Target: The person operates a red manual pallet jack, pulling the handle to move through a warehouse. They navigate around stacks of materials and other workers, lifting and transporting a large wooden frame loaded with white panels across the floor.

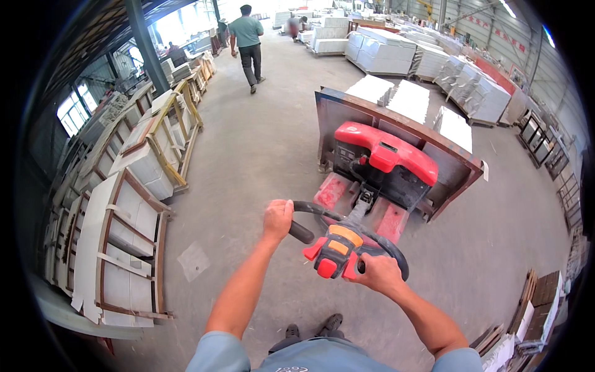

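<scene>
An electric pallet truck with a red and black body [403, 156] stands in front of me, its tiller tilted toward me. My left hand [277, 218] is closed around the left end of the tiller's black loop bar [316, 209]. At the right side of the control head [338, 247], with its red and orange buttons, my right hand [379, 273] is wrapped around the grip; its thumb is by a red control. Beyond the truck is a rusty-edged carrier [455, 186] bearing stacks of white slabs [409, 101]. The truck's forks are hidden.
Wood-framed crates of white slabs [127, 248] line the left. A person in a green shirt [246, 43] walks ahead on the concrete floor [248, 136]. Wrapped slab stacks [381, 51] stand at the far right. Metal racks [538, 139] and boards [538, 304] edge the right side.
</scene>
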The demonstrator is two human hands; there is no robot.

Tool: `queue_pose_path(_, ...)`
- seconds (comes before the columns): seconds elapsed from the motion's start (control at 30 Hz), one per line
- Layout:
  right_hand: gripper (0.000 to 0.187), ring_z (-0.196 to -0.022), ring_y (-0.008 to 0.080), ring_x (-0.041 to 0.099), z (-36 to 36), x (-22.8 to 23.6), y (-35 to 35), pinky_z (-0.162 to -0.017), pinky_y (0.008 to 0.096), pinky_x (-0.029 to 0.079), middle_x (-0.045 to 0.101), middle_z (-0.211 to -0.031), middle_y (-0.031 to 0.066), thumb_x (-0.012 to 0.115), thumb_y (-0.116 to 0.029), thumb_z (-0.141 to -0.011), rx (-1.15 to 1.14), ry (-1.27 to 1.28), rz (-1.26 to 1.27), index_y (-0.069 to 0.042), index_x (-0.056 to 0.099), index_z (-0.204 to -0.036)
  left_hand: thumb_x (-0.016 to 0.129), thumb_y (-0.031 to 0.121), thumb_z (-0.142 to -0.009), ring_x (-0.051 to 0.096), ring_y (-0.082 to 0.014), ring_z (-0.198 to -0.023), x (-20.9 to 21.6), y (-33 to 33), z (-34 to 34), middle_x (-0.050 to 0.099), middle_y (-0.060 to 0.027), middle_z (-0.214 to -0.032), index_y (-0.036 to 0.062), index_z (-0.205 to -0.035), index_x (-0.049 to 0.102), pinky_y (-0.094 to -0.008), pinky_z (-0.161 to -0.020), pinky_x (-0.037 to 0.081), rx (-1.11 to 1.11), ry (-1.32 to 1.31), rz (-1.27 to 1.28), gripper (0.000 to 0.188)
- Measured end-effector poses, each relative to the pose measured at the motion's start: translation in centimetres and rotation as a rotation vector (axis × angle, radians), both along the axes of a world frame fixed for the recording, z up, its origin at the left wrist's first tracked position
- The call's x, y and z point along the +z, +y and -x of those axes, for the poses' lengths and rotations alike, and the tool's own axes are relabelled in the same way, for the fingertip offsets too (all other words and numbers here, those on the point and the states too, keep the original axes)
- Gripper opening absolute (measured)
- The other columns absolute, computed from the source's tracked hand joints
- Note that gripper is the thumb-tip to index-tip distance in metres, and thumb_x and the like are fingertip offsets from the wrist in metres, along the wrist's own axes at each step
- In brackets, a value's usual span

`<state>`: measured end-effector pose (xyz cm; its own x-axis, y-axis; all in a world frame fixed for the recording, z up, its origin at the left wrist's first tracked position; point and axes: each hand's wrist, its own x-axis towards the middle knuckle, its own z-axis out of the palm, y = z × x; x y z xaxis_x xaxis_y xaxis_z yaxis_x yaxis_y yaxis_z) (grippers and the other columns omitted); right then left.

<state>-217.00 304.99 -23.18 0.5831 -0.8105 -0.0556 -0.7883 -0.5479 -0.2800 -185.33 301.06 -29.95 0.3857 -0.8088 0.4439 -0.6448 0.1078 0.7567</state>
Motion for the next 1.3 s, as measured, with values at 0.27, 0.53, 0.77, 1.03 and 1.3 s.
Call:
queue_pose_path(0.27, 0.061, -0.069, 0.0325, 0.068, -0.9, -0.5, 1.3, -0.063, 0.0437, 0.053, 0.068, -0.072, 0.0134, 0.077, -0.063, -0.070, -0.009, 0.014, 0.011, -0.005, 0.066, -0.088, 0.049, 0.026, -0.098, 0.064, -0.0333, -0.087, -1.9, 0.9, -1.3, 0.067, -0.0141, -0.072, 0.0016, -0.062, 0.065, -0.0437, -0.082, 0.049, 0.059, -0.061, 0.008, 0.046)
queue_pose_path(0.53, 0.060, -0.068, 0.0325, 0.068, 0.1, 0.2, 5.7, -0.063, 0.0437, 0.052, 0.068, -0.071, 0.0129, 0.078, -0.061, -0.070, -0.017, -0.010, 0.008, -0.005, 0.067, -0.087, 0.051, 0.027, -0.098, 0.064, -0.0333, -0.089, -0.7, 4.8, 0.1, 0.068, -0.0148, -0.074, 0.0013, -0.061, 0.065, -0.0438, -0.082, 0.049, 0.040, -0.041, 0.036, 0.047)
queue_pose_path(0.77, 0.061, -0.066, 0.0325, 0.067, -3.2, 1.0, 11.7, -0.061, 0.0422, 0.052, 0.067, -0.068, 0.0126, 0.080, -0.061, -0.067, -0.040, -0.057, 0.019, -0.005, 0.066, -0.085, 0.053, 0.026, -0.097, 0.064, -0.0356, -0.092, 0.8, 10.7, -2.6, 0.068, -0.0178, -0.080, -0.0019, -0.066, 0.067, -0.0454, -0.082, 0.050, 0.015, -0.003, 0.018, 0.044)
queue_pose_path(1.03, 0.063, -0.071, 0.0364, 0.066, -4.0, 3.3, 19.0, -0.065, 0.0434, 0.050, 0.066, -0.075, 0.0173, 0.070, -0.061, -0.080, 0.030, -0.170, -0.204, -0.003, 0.065, -0.104, 0.053, 0.024, -0.097, 0.064, -0.0347, -0.085, 2.8, 18.3, -4.6, 0.067, -0.0174, -0.076, -0.0020, -0.065, 0.065, -0.0453, -0.078, 0.050, -0.010, 0.009, 0.063, 0.043)
queue_pose_path(1.3, 0.063, -0.080, 0.0397, 0.066, -5.1, 4.6, 24.2, -0.072, 0.0446, 0.051, 0.067, -0.083, 0.0198, 0.053, -0.060, -0.094, 0.053, -0.232, -0.489, -0.002, 0.063, -0.117, 0.048, 0.026, -0.098, 0.064, -0.0298, -0.086, 4.5, 25.0, -6.5, 0.066, -0.0120, -0.070, -0.0002, -0.057, 0.061, -0.0407, -0.077, 0.048, -0.017, 0.060, 0.004, 0.050)
